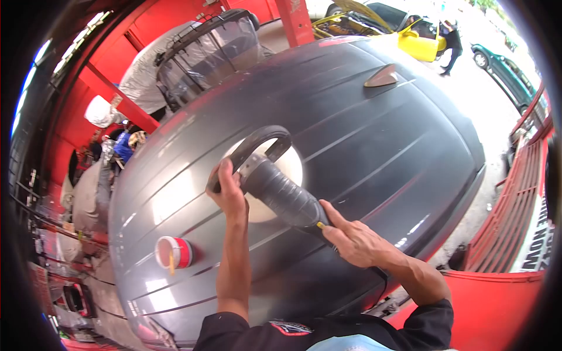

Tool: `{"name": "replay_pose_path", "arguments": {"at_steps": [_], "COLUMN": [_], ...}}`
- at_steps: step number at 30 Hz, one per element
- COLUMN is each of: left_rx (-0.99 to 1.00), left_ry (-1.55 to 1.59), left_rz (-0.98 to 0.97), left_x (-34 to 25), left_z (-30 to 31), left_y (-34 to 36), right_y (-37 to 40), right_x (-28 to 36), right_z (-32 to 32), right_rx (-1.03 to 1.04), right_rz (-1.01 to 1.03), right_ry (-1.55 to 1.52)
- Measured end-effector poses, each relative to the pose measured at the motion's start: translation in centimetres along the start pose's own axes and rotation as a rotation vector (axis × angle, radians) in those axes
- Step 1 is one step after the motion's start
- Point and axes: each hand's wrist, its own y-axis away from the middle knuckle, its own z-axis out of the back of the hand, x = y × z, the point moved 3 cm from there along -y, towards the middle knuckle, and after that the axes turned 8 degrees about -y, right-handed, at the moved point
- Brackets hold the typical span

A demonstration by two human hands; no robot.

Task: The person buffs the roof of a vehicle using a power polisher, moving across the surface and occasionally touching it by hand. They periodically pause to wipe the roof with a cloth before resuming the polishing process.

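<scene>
A dark car polisher [287, 196] lies across the middle of the view, its round, pale pad [294, 167] down on the grey car roof [351, 146]. My left hand [229, 184] is wrapped round the left end of its curved black handle [260, 140]. At the rear of the tool body, my right hand [354, 237] grips the back end, where a small yellow piece shows by the thumb. Part of the pad is hidden behind the polisher and my left hand. A red and white tub [184, 253] with a yellowish stick in it stands on the roof, left of my left forearm.
A brown shark-fin antenna [381, 78] rises from the roof's far end. Covered vehicles [140, 70] stand beyond the red post [295, 23]. Red metal slats [506, 210] run along the right. Farther off are a yellow car [418, 44], a person [452, 47] and a green car [506, 76].
</scene>
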Motion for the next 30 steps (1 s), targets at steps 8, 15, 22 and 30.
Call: {"name": "replay_pose_path", "arguments": {"at_steps": [8,15,22,30], "left_rx": [0.095,0.058,-0.221,-0.178], "left_ry": [-0.012,-0.024,-0.078,-0.057], "left_rz": [0.05,0.027,-0.015,0.018], "left_x": [0.6,0.3,0.3,2.5], "left_z": [-5.4,-1.8,8.8,11.9], "left_y": [1.5,1.2,-1.5,-4.8], "right_y": [1.8,0.8,-2.6,-4.5], "right_x": [-1.8,-0.8,1.8,1.5], "right_z": [1.6,0.5,-4.8,-7.0], "right_rx": [-0.185,-0.136,0.139,0.096], "right_rz": [-0.112,-0.049,0.114,0.376], "right_ry": [-0.103,-0.017,0.032,-0.017]}}
